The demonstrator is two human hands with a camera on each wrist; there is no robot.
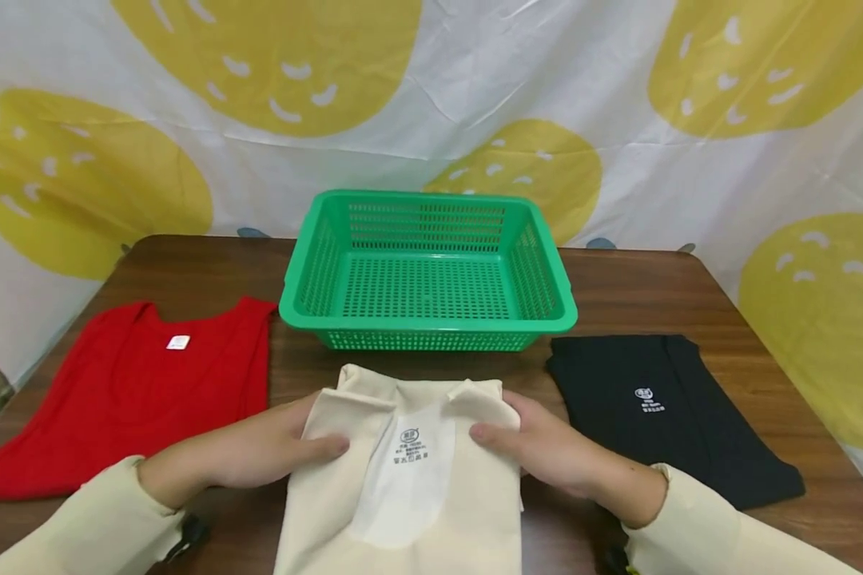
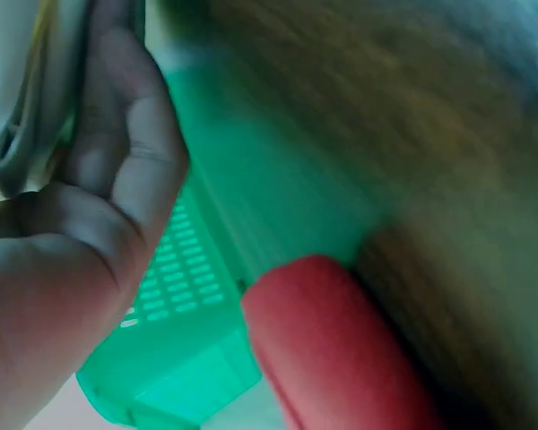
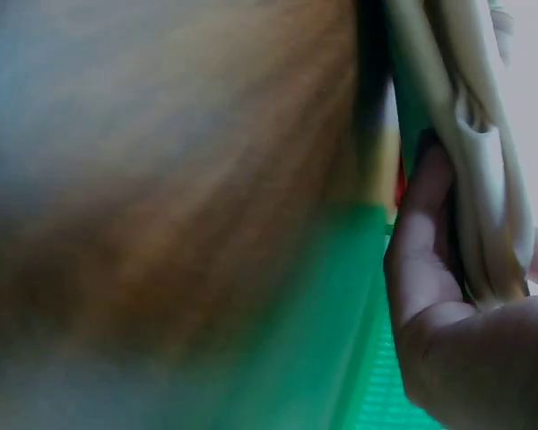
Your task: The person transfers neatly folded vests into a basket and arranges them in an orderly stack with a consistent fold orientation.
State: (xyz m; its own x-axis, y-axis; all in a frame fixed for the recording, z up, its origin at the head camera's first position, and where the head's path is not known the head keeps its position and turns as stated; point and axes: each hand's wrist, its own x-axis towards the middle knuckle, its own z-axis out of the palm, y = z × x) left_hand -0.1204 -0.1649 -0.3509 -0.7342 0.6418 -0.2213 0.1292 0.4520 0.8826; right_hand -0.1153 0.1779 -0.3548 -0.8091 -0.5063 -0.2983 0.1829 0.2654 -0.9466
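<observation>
A cream folded garment [image 1: 475,503] with a white panel and dark printing is held up in front of me, over the near part of the table. My left hand [image 1: 273,447] grips its left side, thumb on the front face and fingers behind. On the opposite side my right hand [image 1: 554,443] pinches it the same way. In the right wrist view the folded layers of the garment [image 3: 484,179] sit between the thumb and fingers. The left wrist view shows the left fingers [image 2: 148,134] lying behind the cloth.
A green plastic basket [image 1: 427,325] with nothing in it stands at the back middle of the brown table [image 1: 633,295]. Left lies a red garment [image 1: 165,383] with a white label. To the right is a folded black garment [image 1: 640,431]. A patterned curtain [image 1: 518,72] hangs behind.
</observation>
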